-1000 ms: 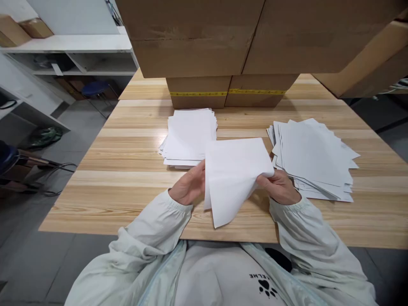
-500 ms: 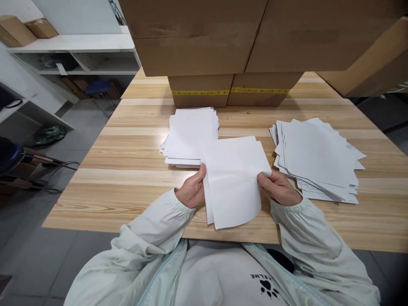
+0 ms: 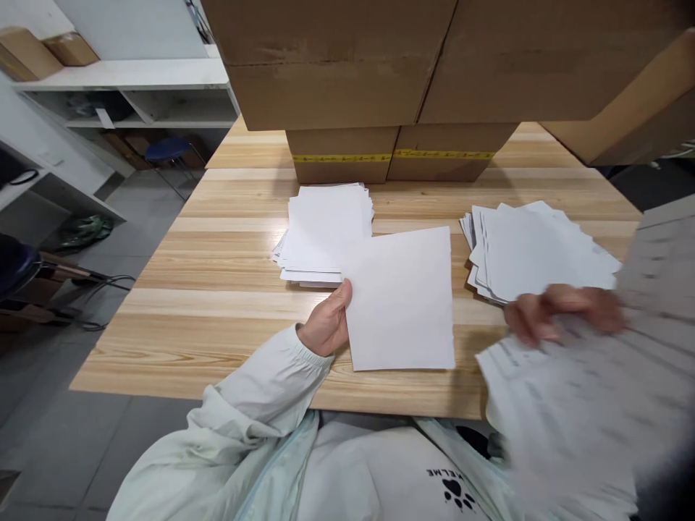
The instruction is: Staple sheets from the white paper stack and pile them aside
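My left hand (image 3: 329, 318) pinches the left edge of a blank white sheet of paper (image 3: 402, 300), held above the near part of the table. Just behind it lies a pile of white paper (image 3: 326, 228) with uneven edges. On the right, my right hand (image 3: 565, 311) is smeared by motion, its fingers bent over printed paper (image 3: 586, 412). That paper shows blurred dark marks and covers my right sleeve; whether it is one sheet or more I cannot tell. Partly hidden behind the hand is a second, fanned-out pile of white paper (image 3: 543, 253).
Large cardboard boxes (image 3: 337, 65) are stacked at the back of the wooden table (image 3: 190, 304), the upper ones overhanging the lower. Another carton (image 3: 624, 108) is at the far right. Left of the table are a blue stool (image 3: 168, 148) and white shelving (image 3: 146, 72).
My right hand has left the blank sheet's right side and swung right, carrying printed paper. One flat sheet stays in my left hand, which has barely moved.
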Action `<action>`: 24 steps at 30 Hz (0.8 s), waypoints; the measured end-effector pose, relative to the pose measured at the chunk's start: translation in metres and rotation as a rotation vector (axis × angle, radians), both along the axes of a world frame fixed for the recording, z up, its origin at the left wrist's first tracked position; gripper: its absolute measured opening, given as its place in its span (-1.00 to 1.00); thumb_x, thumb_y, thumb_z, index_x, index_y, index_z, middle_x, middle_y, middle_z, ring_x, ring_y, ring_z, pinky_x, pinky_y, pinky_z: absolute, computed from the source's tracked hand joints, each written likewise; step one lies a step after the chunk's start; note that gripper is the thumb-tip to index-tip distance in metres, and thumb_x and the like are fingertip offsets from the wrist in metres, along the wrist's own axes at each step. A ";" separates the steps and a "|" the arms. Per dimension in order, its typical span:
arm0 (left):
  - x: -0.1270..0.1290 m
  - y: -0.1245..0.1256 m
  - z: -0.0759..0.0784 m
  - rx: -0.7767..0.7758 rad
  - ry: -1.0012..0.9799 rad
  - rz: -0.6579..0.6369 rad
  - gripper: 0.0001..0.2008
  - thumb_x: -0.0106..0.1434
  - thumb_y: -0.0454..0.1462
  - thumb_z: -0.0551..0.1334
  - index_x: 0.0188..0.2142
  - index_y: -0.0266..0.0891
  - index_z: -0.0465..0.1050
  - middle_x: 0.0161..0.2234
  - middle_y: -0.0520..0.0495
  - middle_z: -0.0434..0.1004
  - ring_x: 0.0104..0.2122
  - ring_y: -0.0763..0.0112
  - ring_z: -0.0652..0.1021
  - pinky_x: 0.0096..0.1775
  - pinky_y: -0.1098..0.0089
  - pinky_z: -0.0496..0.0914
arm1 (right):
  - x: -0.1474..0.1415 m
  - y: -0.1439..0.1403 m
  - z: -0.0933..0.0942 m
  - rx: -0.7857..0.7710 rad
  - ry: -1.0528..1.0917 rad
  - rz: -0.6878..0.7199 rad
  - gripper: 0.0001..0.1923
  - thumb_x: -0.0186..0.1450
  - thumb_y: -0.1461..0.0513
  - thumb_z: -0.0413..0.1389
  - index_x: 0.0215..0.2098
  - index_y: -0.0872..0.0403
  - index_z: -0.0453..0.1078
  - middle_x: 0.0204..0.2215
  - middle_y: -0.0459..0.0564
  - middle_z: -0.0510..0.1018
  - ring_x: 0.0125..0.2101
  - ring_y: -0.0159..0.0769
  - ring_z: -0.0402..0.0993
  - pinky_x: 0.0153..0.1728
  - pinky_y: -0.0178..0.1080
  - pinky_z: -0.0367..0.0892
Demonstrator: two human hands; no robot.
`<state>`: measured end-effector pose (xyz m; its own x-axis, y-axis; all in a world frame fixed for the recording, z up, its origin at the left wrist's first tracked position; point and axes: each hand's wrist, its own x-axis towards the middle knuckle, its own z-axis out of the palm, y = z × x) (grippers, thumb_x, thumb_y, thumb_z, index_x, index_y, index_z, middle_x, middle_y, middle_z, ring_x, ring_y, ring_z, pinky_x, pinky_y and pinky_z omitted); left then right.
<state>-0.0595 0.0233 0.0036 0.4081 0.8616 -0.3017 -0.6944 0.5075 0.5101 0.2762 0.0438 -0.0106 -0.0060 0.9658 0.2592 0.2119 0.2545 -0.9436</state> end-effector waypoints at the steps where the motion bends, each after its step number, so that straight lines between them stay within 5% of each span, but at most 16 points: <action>1: 0.001 0.000 -0.001 -0.001 0.007 0.006 -0.56 0.43 -0.14 0.15 0.19 -0.33 0.41 0.14 -0.22 0.54 0.28 0.11 0.39 0.36 0.09 0.17 | -0.015 -0.006 0.001 -0.008 0.065 -0.008 -0.40 0.18 -0.37 0.04 -0.56 -0.12 0.50 -0.51 -0.01 0.62 -0.57 -0.27 0.45 -0.54 -0.15 0.34; 3: 0.002 0.000 -0.002 0.006 0.022 0.016 -0.57 0.42 -0.13 0.17 0.16 -0.35 0.44 0.10 -0.22 0.57 0.27 0.11 0.41 0.36 0.11 0.18 | -0.045 -0.016 0.002 -0.091 0.063 0.042 -0.67 0.16 -0.12 0.30 -0.51 -0.07 0.55 -0.48 -0.05 0.64 -0.49 -0.25 0.52 -0.44 -0.19 0.41; 5: 0.002 0.000 -0.003 0.005 0.031 0.014 -0.57 0.41 -0.12 0.19 0.14 -0.35 0.46 0.09 -0.22 0.59 0.26 0.12 0.42 0.36 0.12 0.18 | -0.069 -0.020 0.005 -0.204 -0.030 0.135 -0.77 0.17 -0.01 0.33 -0.40 -0.03 0.61 -0.43 -0.08 0.67 -0.44 -0.25 0.55 -0.42 -0.23 0.44; 14: 0.002 -0.001 -0.001 0.050 0.068 -0.024 -0.51 0.23 0.02 0.35 -0.02 -0.30 0.56 0.02 -0.21 0.63 0.20 0.07 0.49 0.30 0.11 0.27 | -0.087 -0.016 0.008 -0.284 -0.094 0.186 -0.65 0.25 -0.07 0.23 -0.30 0.03 0.61 -0.39 -0.04 0.67 -0.44 -0.27 0.54 -0.45 -0.26 0.46; 17: 0.001 -0.003 -0.003 0.079 0.156 -0.039 -0.44 0.07 0.05 0.46 -0.08 -0.29 0.59 -0.08 -0.21 0.68 0.09 0.02 0.57 0.22 0.09 0.37 | -0.089 -0.014 0.005 -0.166 -0.142 0.116 -0.70 0.20 0.00 0.30 -0.24 0.02 0.58 -0.32 -0.02 0.66 -0.36 -0.26 0.54 -0.36 -0.26 0.47; 20: -0.003 -0.005 0.000 0.178 0.275 -0.029 -0.43 0.07 0.10 0.43 -0.07 -0.25 0.60 -0.12 -0.18 0.69 -0.01 0.05 0.63 0.11 0.11 0.46 | -0.091 -0.010 0.003 -0.009 -0.026 -0.015 -0.46 0.03 0.04 0.44 -0.05 -0.02 0.50 -0.12 0.00 0.63 -0.17 -0.20 0.56 -0.16 -0.20 0.49; 24: -0.013 -0.008 0.011 0.456 0.501 0.023 -0.49 0.17 0.13 0.34 -0.12 -0.21 0.63 -0.12 -0.13 0.68 -0.02 0.12 0.62 0.02 0.22 0.49 | -0.096 -0.018 0.002 -0.073 0.069 0.219 -0.57 0.07 0.04 0.42 -0.14 0.00 0.55 -0.21 0.02 0.69 -0.24 -0.16 0.63 -0.24 -0.17 0.54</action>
